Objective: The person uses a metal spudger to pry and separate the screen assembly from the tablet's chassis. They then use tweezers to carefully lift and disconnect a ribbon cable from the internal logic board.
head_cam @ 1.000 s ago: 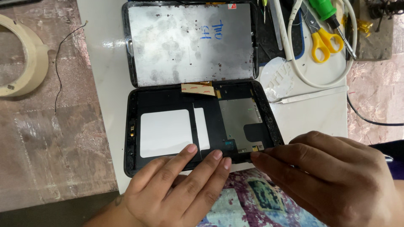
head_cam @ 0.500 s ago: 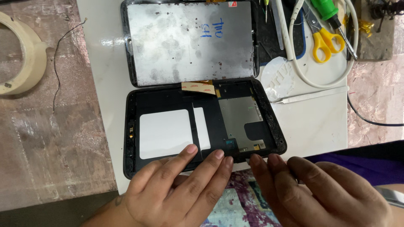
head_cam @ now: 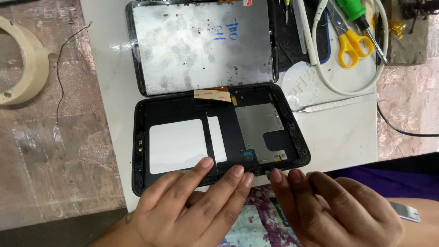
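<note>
An opened tablet lies on a white board [head_cam: 343, 137]. Its black back shell [head_cam: 215, 137], with a white battery patch and a grey metal shield inside, sits nearest me. The screen panel [head_cam: 203, 45], grey back side up, is folded away above it, joined by an orange flex strip [head_cam: 212, 94]. My left hand [head_cam: 192, 208] rests flat with its fingertips on the shell's near edge. My right hand [head_cam: 329, 208] lies just off the shell's near right corner, fingers together, with nothing visibly held.
Yellow-handled scissors [head_cam: 350, 43], a green-handled screwdriver [head_cam: 356, 13], a white cable [head_cam: 320, 59] and white tweezers [head_cam: 336, 104] lie at the upper right. A tape roll [head_cam: 20, 64] and a thin black wire [head_cam: 59, 77] sit on the brown surface at left.
My right hand has drawn back off the shell's right corner toward me. My left hand has stayed on the near edge.
</note>
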